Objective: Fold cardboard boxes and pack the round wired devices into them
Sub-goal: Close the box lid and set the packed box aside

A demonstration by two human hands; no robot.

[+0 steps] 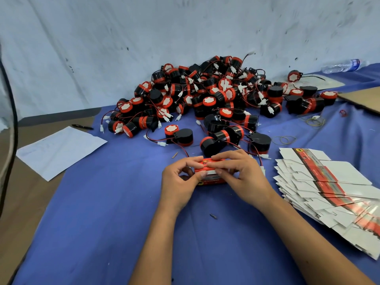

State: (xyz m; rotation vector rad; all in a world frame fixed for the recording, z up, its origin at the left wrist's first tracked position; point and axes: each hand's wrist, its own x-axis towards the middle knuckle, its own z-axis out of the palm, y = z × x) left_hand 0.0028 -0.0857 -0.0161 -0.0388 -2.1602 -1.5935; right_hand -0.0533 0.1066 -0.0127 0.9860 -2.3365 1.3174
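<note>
Head view looks down on a blue cloth [102, 212] where both hands meet over a small red cardboard box [208, 171]. Left hand [181, 177] grips the box's left end, its fingers curled over the top and thumb pressing the near side. Right hand [240, 171] pinches the top flap with curled fingers. Just beyond lies a heap of round black-and-red wired devices [205, 95]. Flat box blanks [329, 188] are fanned out to the right. Left of the cloth lie a sheet of white paper [59, 149] and a pen [82, 126].
</note>
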